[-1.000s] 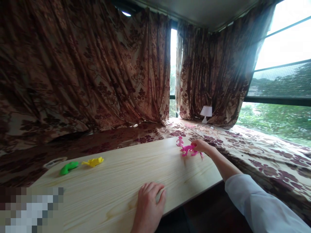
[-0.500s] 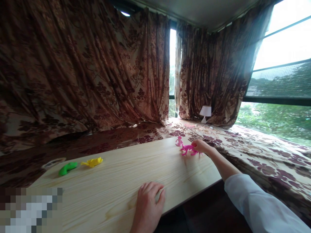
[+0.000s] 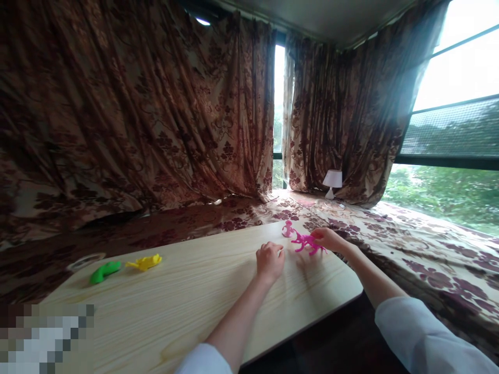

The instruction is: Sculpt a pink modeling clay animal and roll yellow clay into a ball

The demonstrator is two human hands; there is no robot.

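right hand (image 3: 328, 240) partly hides magenta figures (image 3: 305, 240); left hand (image 3: 270, 262) nearby, grip unclear

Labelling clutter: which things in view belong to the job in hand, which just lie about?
Job in hand:
Magenta, thin-limbed, plastic-looking toy, held by the right hand
Pink, plastic-looking upright figure beside it, probably

Apparently lying about:
Green, curved, smooth toy
Yellow, irregular toy
White lamp with tapered shade

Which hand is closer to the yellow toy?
Left: the left hand is right of the yellow toy; the right hand is farther right, holding the magenta toy.
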